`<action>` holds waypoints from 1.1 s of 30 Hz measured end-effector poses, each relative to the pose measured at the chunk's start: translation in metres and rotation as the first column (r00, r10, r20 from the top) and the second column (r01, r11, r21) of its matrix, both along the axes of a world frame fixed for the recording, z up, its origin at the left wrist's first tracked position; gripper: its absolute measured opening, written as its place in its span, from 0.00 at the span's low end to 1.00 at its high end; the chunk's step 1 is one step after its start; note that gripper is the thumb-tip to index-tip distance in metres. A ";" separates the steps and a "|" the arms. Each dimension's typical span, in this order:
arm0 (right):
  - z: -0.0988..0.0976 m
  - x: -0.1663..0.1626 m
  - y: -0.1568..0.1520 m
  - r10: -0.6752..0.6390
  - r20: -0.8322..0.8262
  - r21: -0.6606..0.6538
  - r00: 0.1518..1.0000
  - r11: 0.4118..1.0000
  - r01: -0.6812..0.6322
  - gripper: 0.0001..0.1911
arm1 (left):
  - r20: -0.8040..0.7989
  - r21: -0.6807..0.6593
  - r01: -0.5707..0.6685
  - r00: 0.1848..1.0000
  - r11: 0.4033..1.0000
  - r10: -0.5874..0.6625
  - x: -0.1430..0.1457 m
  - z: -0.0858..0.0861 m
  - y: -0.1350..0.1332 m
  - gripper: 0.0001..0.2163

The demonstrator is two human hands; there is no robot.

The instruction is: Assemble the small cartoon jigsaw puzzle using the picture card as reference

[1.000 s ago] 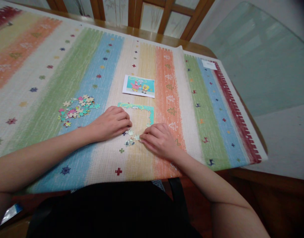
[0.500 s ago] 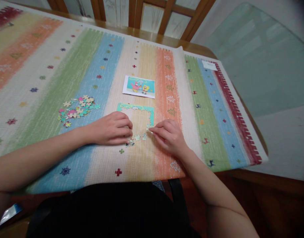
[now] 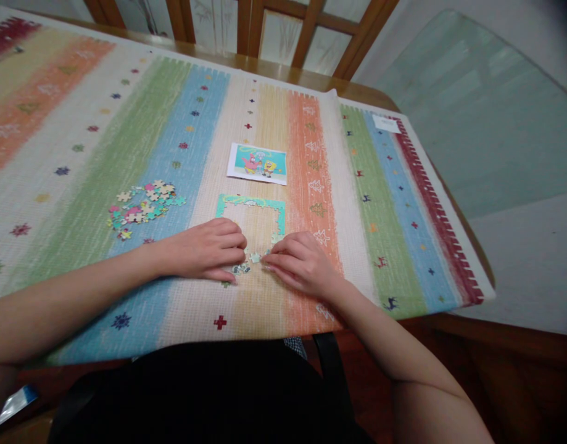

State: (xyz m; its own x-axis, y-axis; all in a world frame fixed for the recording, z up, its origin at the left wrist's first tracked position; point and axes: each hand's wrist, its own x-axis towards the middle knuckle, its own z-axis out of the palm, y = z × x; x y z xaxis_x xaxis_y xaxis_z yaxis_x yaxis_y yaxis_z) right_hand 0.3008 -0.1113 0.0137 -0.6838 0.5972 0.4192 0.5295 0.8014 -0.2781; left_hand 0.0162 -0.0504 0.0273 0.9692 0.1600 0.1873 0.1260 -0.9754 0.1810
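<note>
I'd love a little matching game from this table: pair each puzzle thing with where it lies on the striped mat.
Things:
1. small cartoon picture card
2. heap of loose jigsaw pieces
3. half-built teal puzzle border
4. small white paper label

Places:
a. on the green and blue stripes, furthest left
b. beside the dark red fringe
c. just on the near side of the card
d. mid-mat, beyond the border

Pairs: 1-d, 2-a, 3-c, 4-b

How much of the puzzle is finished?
Only a little. Done: the top and right side of the teal border are joined. In hand: the left hand and right hand rest at a few loose pieces just below it. Left: the middle is bare mat, and a pile of pieces waits on the left.
</note>
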 end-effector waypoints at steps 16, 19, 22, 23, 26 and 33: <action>-0.004 -0.029 0.001 0.015 0.142 -0.072 0.990 0.997 -0.005 0.13 | -0.114 0.116 -0.183 0.974 0.976 0.196 0.001 0.007 -0.029 0.12; 0.002 -0.034 0.003 0.009 0.160 -0.156 0.987 0.988 0.017 0.12 | -0.099 0.186 -0.300 0.942 0.936 0.321 -0.003 0.004 -0.042 0.13; 0.003 -0.039 0.003 -0.013 0.152 -0.206 0.988 0.978 0.045 0.12 | -0.070 0.262 -0.410 0.895 0.873 0.441 -0.004 -0.001 -0.052 0.14; 0.002 -0.041 0.003 -0.023 0.144 -0.212 0.989 0.976 0.054 0.12 | -0.065 0.278 -0.438 0.880 0.855 0.471 -0.003 -0.003 -0.055 0.14; -0.001 -0.043 0.002 -0.059 0.118 -0.208 0.991 0.975 0.083 0.12 | -0.043 0.301 -0.492 0.849 0.817 0.527 0.000 -0.005 -0.058 0.16; -0.004 -0.042 -0.001 -0.084 0.072 -0.206 0.994 0.974 0.098 0.10 | -0.009 0.077 -0.368 0.929 0.927 0.369 -0.020 0.003 -0.038 0.17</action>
